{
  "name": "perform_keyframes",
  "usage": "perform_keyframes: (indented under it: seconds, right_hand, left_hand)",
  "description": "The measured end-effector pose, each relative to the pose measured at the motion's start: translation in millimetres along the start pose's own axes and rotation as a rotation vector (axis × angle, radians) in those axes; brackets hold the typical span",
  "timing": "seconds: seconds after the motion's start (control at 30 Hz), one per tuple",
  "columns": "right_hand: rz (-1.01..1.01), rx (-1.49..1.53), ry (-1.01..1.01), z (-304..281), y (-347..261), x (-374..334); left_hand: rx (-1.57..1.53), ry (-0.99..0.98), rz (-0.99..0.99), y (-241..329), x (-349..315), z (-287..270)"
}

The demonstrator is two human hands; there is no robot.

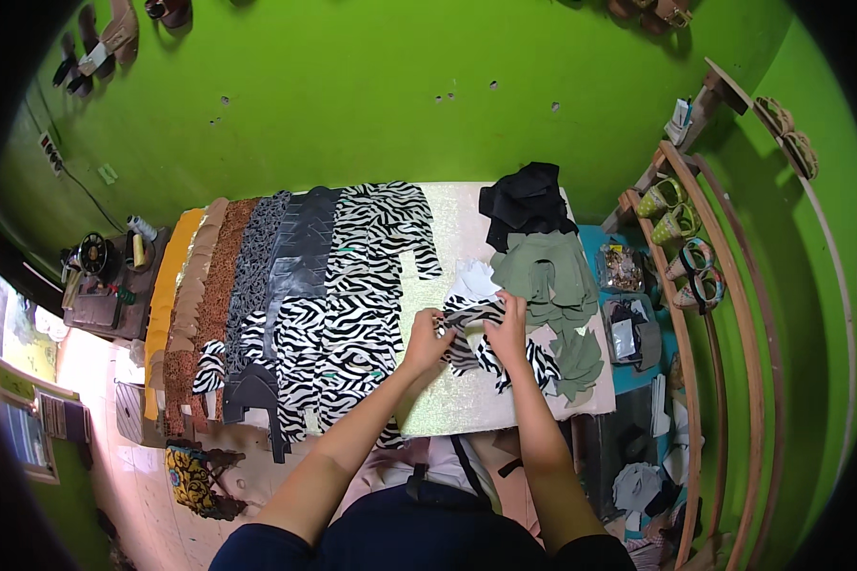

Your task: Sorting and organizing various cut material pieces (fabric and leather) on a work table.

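Observation:
Between my hands a zebra-print fabric piece [473, 316] is held up a little over the table, its upper edge curved. My left hand [427, 343] pinches its left end, and my right hand [508, 331] grips the right end with bent fingers. Just beyond it lies a crumpled white piece [474, 281]. More zebra-print scraps [541, 366] lie under and beside my right hand. Olive-green cut pieces [548, 276] are heaped to the right, with black fabric [531, 202] behind them. Left of my hands, zebra-print pieces [362, 324] overlap in rows.
Rows of dark grey [303, 228], grey-patterned, brown, tan and yellow pieces [167, 285] cover the table's left part. A sewing machine table [124, 309] stands at far left. Wooden shoe racks [724, 324] rise at right, beside a blue surface with bags [622, 269]. A green wall is behind.

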State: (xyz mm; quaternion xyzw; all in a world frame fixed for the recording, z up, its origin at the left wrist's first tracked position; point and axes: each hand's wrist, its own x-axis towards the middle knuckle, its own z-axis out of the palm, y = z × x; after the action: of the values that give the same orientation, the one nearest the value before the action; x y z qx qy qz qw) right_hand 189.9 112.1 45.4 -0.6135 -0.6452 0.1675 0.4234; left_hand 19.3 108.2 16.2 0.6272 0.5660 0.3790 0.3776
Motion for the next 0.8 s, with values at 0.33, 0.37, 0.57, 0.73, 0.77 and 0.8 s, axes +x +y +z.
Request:
perform_keyframes:
  seconds: [0.33, 0.37, 0.57, 0.73, 0.77, 0.8]
  right_hand:
    - [-0.039, 0.121, -0.039, -15.8, -40.9, -19.0]
    - [-0.048, 0.084, -0.080, -15.5, -30.3, -27.9]
    - [-0.101, 0.107, -0.244, -6.0, 11.5, -94.8]
    - [-0.195, -0.146, -0.291, -5.9, 21.5, -127.0]
    - [-0.232, -0.265, -0.313, -9.3, 21.8, -130.9]
    - [-0.234, -0.263, -0.319, -12.2, 22.6, -132.0]
  left_hand:
    - [-0.187, 0.002, -0.036, 18.6, -33.7, -33.8]
    - [-0.185, -0.003, -0.048, 19.7, -42.9, -32.4]
    - [0.188, 0.028, -0.271, -10.3, -105.2, -14.0]
    - [0.262, 0.063, -0.245, -19.8, -130.1, 5.2]
    - [0.304, 0.051, -0.274, -18.3, -133.8, 8.2]
    - [0.389, 0.098, -0.211, -16.4, -138.1, 12.1]
